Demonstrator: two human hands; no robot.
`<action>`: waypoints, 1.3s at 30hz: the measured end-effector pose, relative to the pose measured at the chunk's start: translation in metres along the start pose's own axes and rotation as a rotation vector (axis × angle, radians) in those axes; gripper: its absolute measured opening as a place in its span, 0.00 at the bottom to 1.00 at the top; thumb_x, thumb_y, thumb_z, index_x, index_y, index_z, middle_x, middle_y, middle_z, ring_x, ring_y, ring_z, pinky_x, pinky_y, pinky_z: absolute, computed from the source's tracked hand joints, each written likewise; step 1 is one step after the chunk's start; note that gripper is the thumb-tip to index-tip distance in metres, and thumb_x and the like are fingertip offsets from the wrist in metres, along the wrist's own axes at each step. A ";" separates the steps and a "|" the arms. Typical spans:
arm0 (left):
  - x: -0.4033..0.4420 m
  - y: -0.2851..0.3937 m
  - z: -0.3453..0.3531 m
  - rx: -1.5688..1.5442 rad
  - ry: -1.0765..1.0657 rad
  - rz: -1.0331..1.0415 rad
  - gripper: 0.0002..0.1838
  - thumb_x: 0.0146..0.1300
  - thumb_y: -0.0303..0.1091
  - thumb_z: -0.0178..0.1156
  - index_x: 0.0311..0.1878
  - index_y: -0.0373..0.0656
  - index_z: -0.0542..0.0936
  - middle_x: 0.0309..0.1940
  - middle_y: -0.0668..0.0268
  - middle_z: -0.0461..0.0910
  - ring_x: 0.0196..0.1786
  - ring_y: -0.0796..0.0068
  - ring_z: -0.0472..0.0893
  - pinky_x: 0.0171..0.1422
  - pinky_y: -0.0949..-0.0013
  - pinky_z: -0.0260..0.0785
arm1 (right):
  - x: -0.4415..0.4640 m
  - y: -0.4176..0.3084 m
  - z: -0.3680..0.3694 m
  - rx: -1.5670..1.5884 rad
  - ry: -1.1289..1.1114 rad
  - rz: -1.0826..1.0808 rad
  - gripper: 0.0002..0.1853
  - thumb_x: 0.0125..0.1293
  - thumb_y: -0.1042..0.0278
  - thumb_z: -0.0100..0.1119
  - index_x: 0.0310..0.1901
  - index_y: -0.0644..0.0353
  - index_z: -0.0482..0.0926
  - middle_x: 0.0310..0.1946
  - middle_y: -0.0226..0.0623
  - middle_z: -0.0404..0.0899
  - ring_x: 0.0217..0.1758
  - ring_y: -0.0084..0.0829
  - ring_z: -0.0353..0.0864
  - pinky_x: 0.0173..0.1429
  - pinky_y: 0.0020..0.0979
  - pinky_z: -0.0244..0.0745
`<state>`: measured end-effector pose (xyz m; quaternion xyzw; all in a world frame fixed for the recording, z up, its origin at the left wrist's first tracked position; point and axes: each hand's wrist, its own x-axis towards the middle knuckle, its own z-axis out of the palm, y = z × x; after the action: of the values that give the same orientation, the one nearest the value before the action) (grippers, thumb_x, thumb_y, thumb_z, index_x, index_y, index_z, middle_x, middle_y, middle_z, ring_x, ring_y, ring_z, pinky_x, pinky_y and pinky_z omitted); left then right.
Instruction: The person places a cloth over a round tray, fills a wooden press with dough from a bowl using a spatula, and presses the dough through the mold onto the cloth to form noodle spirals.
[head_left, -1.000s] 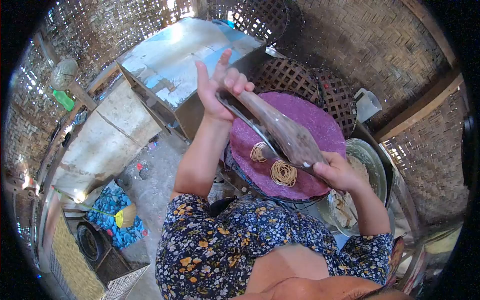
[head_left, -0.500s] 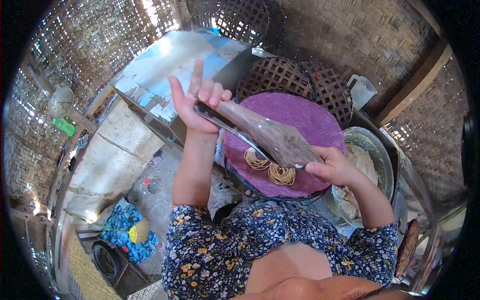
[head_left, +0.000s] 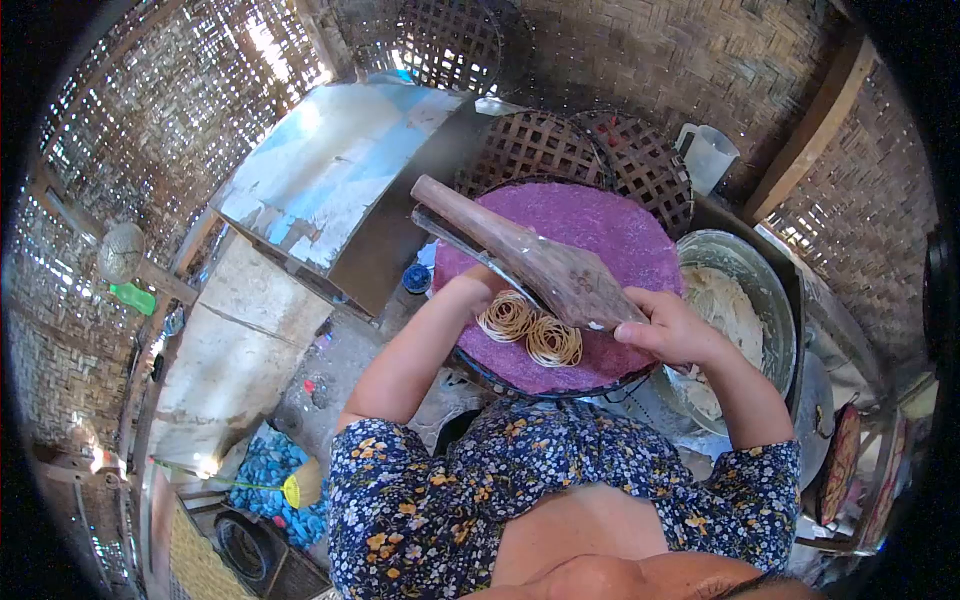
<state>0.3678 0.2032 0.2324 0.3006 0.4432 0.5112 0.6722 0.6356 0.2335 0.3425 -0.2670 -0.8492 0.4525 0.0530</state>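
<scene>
My right hand [head_left: 668, 328] grips the wide end of a wooden two-handled press [head_left: 560, 265], its thumb on top. The press has two long parts, one above the other, with handles pointing to the far left. My left hand [head_left: 482, 284] reaches beneath the press, and its fingers are hidden behind it. Below the tool lie two nests of thin, pale noodle-like strands [head_left: 553, 342], side by side on a round purple surface [head_left: 630, 235]. The left wrist is close to the left nest.
To the right stands a large metal basin [head_left: 785, 300] with pale dough [head_left: 725, 310] in it. Dark woven trays [head_left: 540, 150] and a clear plastic jug [head_left: 710, 158] are at the back. A box-like cabinet [head_left: 330, 160] stands at left, with a blue-lidded jar [head_left: 417, 278] beside it.
My left hand has let go of the handle end and moved down under the press. The press stays in my right hand, at nearly the same tilt. The view has shifted slightly.
</scene>
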 end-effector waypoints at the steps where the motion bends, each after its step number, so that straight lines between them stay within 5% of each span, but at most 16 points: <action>1: -0.001 -0.010 0.001 0.145 0.036 0.056 0.26 0.67 0.50 0.42 0.60 0.40 0.66 0.57 0.57 0.68 0.58 0.66 0.69 0.62 0.65 0.61 | 0.000 0.003 0.001 -0.006 0.007 -0.004 0.31 0.54 0.41 0.57 0.46 0.64 0.74 0.32 0.48 0.79 0.37 0.39 0.79 0.42 0.36 0.70; 7: -0.025 0.004 0.016 0.308 0.060 -0.041 0.22 0.67 0.43 0.45 0.60 0.43 0.66 0.58 0.64 0.68 0.58 0.69 0.69 0.62 0.66 0.62 | 0.005 0.008 0.001 -0.017 0.046 -0.024 0.32 0.53 0.41 0.57 0.47 0.65 0.74 0.35 0.50 0.79 0.40 0.44 0.79 0.44 0.37 0.71; 10: -0.020 -0.006 0.005 0.320 -0.019 -0.032 0.25 0.69 0.45 0.37 0.63 0.39 0.63 0.60 0.57 0.66 0.64 0.64 0.63 0.67 0.65 0.53 | 0.007 0.016 0.003 0.015 0.100 -0.029 0.32 0.54 0.42 0.57 0.47 0.66 0.73 0.34 0.48 0.79 0.39 0.40 0.79 0.43 0.36 0.71; 13: -0.018 -0.005 -0.013 1.284 0.052 0.192 0.27 0.67 0.48 0.35 0.63 0.41 0.62 0.58 0.54 0.68 0.64 0.56 0.61 0.68 0.60 0.48 | 0.007 0.016 0.000 0.121 0.108 0.100 0.30 0.55 0.44 0.57 0.47 0.66 0.73 0.31 0.42 0.78 0.36 0.33 0.77 0.41 0.33 0.71; 14: -0.022 -0.009 -0.007 1.195 0.234 0.127 0.27 0.65 0.52 0.37 0.58 0.44 0.70 0.58 0.55 0.67 0.62 0.52 0.60 0.66 0.55 0.47 | 0.006 0.016 -0.001 0.180 0.112 0.150 0.29 0.56 0.44 0.57 0.47 0.65 0.73 0.29 0.40 0.77 0.35 0.30 0.76 0.39 0.32 0.70; 20: -0.049 0.003 -0.008 1.727 0.197 0.566 0.21 0.60 0.51 0.48 0.44 0.46 0.80 0.61 0.60 0.62 0.59 0.55 0.61 0.60 0.53 0.50 | 0.003 0.039 -0.003 0.255 0.255 0.007 0.25 0.60 0.45 0.53 0.43 0.64 0.73 0.24 0.31 0.73 0.24 0.21 0.72 0.27 0.26 0.67; 23: -0.047 0.015 -0.014 1.810 0.402 0.608 0.20 0.58 0.50 0.52 0.45 0.47 0.80 0.60 0.60 0.63 0.58 0.55 0.62 0.60 0.53 0.50 | -0.004 0.029 -0.006 0.420 0.181 0.054 0.24 0.62 0.44 0.50 0.40 0.62 0.72 0.23 0.30 0.72 0.19 0.20 0.70 0.22 0.24 0.65; 24: -0.037 0.022 -0.018 1.823 0.513 0.550 0.27 0.61 0.56 0.46 0.53 0.45 0.74 0.60 0.59 0.64 0.59 0.56 0.61 0.60 0.55 0.50 | -0.006 0.023 -0.007 0.495 0.136 0.092 0.24 0.62 0.44 0.49 0.39 0.61 0.72 0.23 0.30 0.72 0.18 0.20 0.70 0.21 0.23 0.65; 27: -0.021 0.075 -0.005 -0.131 0.061 0.425 0.36 0.63 0.64 0.34 0.61 0.44 0.65 0.60 0.56 0.63 0.57 0.58 0.64 0.57 0.55 0.55 | -0.003 0.023 -0.003 0.566 0.026 0.095 0.25 0.64 0.41 0.44 0.39 0.60 0.71 0.22 0.30 0.72 0.18 0.20 0.71 0.20 0.22 0.66; 29: -0.032 0.115 0.046 -0.559 0.005 0.535 0.42 0.61 0.69 0.24 0.63 0.43 0.61 0.45 0.58 0.72 0.45 0.62 0.71 0.51 0.56 0.61 | 0.001 0.018 -0.003 0.597 -0.075 0.157 0.26 0.64 0.39 0.41 0.38 0.59 0.71 0.21 0.31 0.73 0.17 0.21 0.71 0.20 0.22 0.66; 32: 0.018 0.115 -0.002 -0.694 -0.564 0.704 0.40 0.62 0.66 0.24 0.60 0.41 0.65 0.27 0.66 0.71 0.35 0.69 0.70 0.48 0.58 0.63 | 0.009 0.017 -0.009 0.634 -0.147 0.311 0.29 0.65 0.37 0.38 0.38 0.59 0.72 0.20 0.32 0.73 0.16 0.22 0.71 0.18 0.23 0.67; 33: 0.020 0.116 0.004 -0.711 -0.343 0.663 0.39 0.62 0.65 0.25 0.59 0.41 0.66 0.19 0.70 0.63 0.27 0.71 0.67 0.47 0.59 0.63 | 0.012 0.018 -0.012 0.647 -0.153 0.370 0.30 0.64 0.36 0.37 0.38 0.60 0.73 0.20 0.32 0.73 0.16 0.22 0.71 0.18 0.23 0.67; 39: 0.052 0.085 -0.007 -0.782 -0.154 0.652 0.36 0.63 0.64 0.30 0.55 0.43 0.71 0.14 0.74 0.61 0.20 0.77 0.63 0.39 0.64 0.64 | 0.032 0.046 -0.022 0.321 -0.043 0.393 0.31 0.64 0.36 0.39 0.35 0.61 0.75 0.17 0.33 0.73 0.14 0.23 0.71 0.17 0.25 0.67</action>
<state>0.3302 0.2776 0.2876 0.1861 0.0516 0.7981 0.5708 0.6346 0.2866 0.3139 -0.4053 -0.6994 0.5886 -0.0124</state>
